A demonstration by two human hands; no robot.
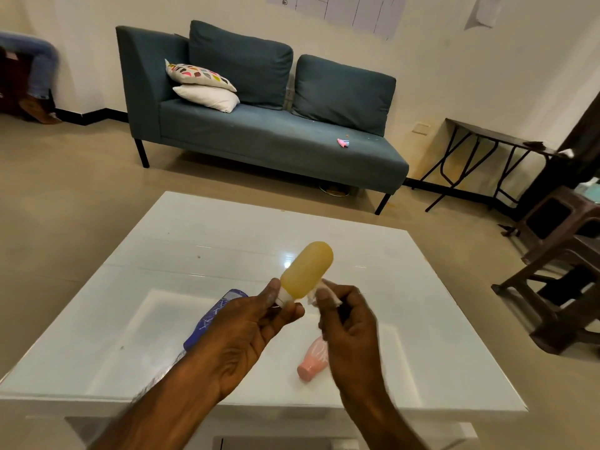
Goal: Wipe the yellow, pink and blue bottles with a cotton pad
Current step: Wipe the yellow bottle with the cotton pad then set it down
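My left hand [250,326] holds the yellow bottle [306,271] by its white cap end, with the rounded bottom tilted up and away above the table. My right hand [349,323] pinches a white cotton pad [319,289] against the bottle's lower right side. The blue bottle [214,315] lies on the white table [422,319] behind my left hand, partly hidden by it. The pink bottle [313,362] lies on its side below my right hand, its upper part covered by my wrist.
A teal sofa [259,131] with cushions stands beyond the table. Dark wooden chairs [552,287] stand at the right, and a black folding table [487,157] is against the wall. A person's legs [35,76] show at far left.
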